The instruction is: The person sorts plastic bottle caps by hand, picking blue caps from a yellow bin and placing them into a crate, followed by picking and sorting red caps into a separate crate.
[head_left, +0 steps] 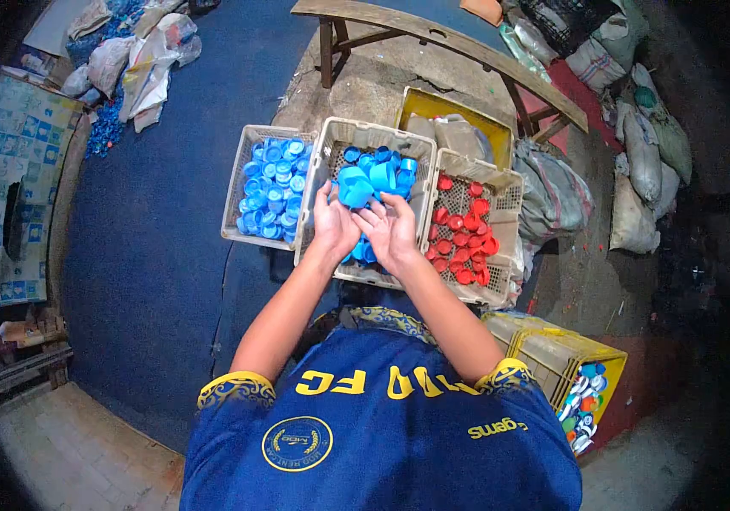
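Cupped together over the middle crate (pixel 325 153), my left hand (pixel 335 223) and my right hand (pixel 389 228) hold several large light-blue caps (pixel 365 182). The palms face up and the fingers curl under the caps. More blue caps (pixel 399 162) lie in that crate behind and below my hands. To the left is a crate (pixel 230 209) full of smaller blue caps (pixel 273 183). The crate on the right (pixel 501 192) holds red caps (pixel 467 238) scattered over its mesh bottom.
Behind the crates are a yellow crate (pixel 458 102) and a wooden bench (pixel 433 32). At the lower right, a tipped yellow crate (pixel 543 345) holds mixed caps (pixel 584 400). Sacks (pixel 552 192) stand at the right; bags (pixel 148 72) lie at the upper left.
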{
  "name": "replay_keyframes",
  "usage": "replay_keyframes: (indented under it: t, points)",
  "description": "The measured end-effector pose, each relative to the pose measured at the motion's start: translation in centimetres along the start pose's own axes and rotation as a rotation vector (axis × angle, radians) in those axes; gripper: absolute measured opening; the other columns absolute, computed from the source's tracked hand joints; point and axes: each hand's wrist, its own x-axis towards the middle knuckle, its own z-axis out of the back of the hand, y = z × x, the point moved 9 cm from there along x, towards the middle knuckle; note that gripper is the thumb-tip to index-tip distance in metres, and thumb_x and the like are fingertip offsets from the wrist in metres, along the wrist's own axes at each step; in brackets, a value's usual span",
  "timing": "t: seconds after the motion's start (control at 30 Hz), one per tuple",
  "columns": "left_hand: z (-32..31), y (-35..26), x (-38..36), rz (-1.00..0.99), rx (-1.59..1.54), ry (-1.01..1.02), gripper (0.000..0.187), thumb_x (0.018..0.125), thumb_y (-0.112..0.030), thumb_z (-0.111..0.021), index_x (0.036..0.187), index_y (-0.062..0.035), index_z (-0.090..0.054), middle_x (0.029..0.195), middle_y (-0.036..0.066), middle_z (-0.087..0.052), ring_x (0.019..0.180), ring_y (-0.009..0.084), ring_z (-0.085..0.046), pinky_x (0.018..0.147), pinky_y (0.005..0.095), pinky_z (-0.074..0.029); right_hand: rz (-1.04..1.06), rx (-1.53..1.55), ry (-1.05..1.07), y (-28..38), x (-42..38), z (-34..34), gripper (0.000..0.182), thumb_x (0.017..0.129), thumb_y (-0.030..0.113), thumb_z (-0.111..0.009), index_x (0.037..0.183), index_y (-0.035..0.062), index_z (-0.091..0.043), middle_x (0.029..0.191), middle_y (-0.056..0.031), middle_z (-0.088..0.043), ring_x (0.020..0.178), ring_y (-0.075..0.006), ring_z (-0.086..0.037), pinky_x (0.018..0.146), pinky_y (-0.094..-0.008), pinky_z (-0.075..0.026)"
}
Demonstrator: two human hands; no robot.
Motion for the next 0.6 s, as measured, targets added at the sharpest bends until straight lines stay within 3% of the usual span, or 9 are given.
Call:
replay_keyframes:
  t: [0.13, 0.23, 0.27, 0.37, 0.4, 0.47, 0.6]
  points:
    - [1.8, -0.5, 0.8, -0.039, -0.039, -0.295, 0.086, 0.095, -0.057, -0.047, 0.158, -0.0094, -0.013, 0.161, 0.02, -0.021, 0.141, 0.0355, -0.038, 0.112, 0.0513, -0.035, -0.017, -0.052, -0.071, 0.9, 1.8, 0.8, 0.055, 0.09, 0.029, -0.063, 0.133, 0.0013, -0.043, 0.148, -0.0225, -0.041, 0.133, -0.0377, -0.047, 0.111, -0.049, -0.04]
    - [4.7, 0.0, 0.3, -0.037, 0.072, -0.238, 0.096, 0.092, -0.06, -0.05, 0.161, -0.0128, -0.001, 0.165, 0.019, -0.005, 0.147, 0.036, -0.029, 0.113, 0.0517, -0.034, -0.03, -0.127, -0.071, 1.0, 1.7, 2.0, 0.074, 0.091, 0.033, -0.062, 0.148, -0.0017, -0.03, 0.157, -0.0247, -0.028, 0.142, -0.0392, -0.037, 0.115, -0.0469, -0.037]
    - [6.1, 0.4, -0.5, -0.03, 0.038, -0.274, 0.085, 0.095, -0.053, -0.05, 0.158, -0.0091, -0.013, 0.162, 0.02, -0.018, 0.143, 0.0351, -0.036, 0.112, 0.0498, -0.037, -0.043, -0.14, -0.08, 0.7, 1.7, 3.1, 0.067, 0.092, 0.033, -0.062, 0.144, -0.0009, -0.037, 0.152, -0.0233, -0.037, 0.137, -0.0379, -0.043, 0.111, -0.0466, -0.04]
    - [10.2, 2.3, -2.9, 0.105, 0.01, -0.351, 0.065, 0.097, -0.045, -0.051, 0.146, -0.0054, -0.034, 0.15, 0.018, -0.04, 0.132, 0.0332, -0.049, 0.105, 0.049, -0.045, -0.088, -0.199, -0.078, -0.2, 0.6, 6.6, 0.06, 0.093, 0.033, -0.061, 0.139, -0.0006, -0.044, 0.146, -0.0221, -0.044, 0.13, -0.0363, -0.051, 0.108, -0.0459, -0.043]
    - [11.5, 2.8, -3.8, 0.132, 0.001, -0.384, 0.057, 0.097, -0.042, -0.051, 0.139, -0.0053, -0.039, 0.143, 0.016, -0.047, 0.127, 0.0322, -0.053, 0.102, 0.0482, -0.047, -0.076, -0.242, -0.075, 0.0, -0.6, 7.3, 0.052, 0.095, 0.034, -0.058, 0.133, -0.0002, -0.049, 0.139, -0.022, -0.052, 0.121, -0.0348, -0.059, 0.105, -0.045, -0.045]
    - [14.0, 3.8, -5.9, 0.185, -0.017, -0.45, 0.043, 0.097, -0.037, -0.051, 0.127, -0.0051, -0.048, 0.129, 0.013, -0.059, 0.118, 0.0304, -0.061, 0.096, 0.0466, -0.051, -0.121, -0.304, -0.088, -0.4, -2.2, 10.4, 0.048, 0.095, 0.034, -0.057, 0.13, 0.0006, -0.052, 0.135, -0.0212, -0.056, 0.117, -0.0336, -0.061, 0.102, -0.0439, -0.046]
    - [17.1, 4.9, -8.2, 0.252, -0.002, -0.504, 0.035, 0.095, -0.033, -0.054, 0.117, -0.0052, -0.056, 0.119, 0.01, -0.066, 0.106, 0.0287, -0.066, 0.089, 0.0449, -0.053, -0.126, -0.441, -0.23, -0.1, -6.4, 15.9, 0.042, 0.097, 0.035, -0.054, 0.126, 0.004, -0.056, 0.127, -0.0181, -0.062, 0.109, -0.0294, -0.065, 0.094, -0.0399, -0.049]
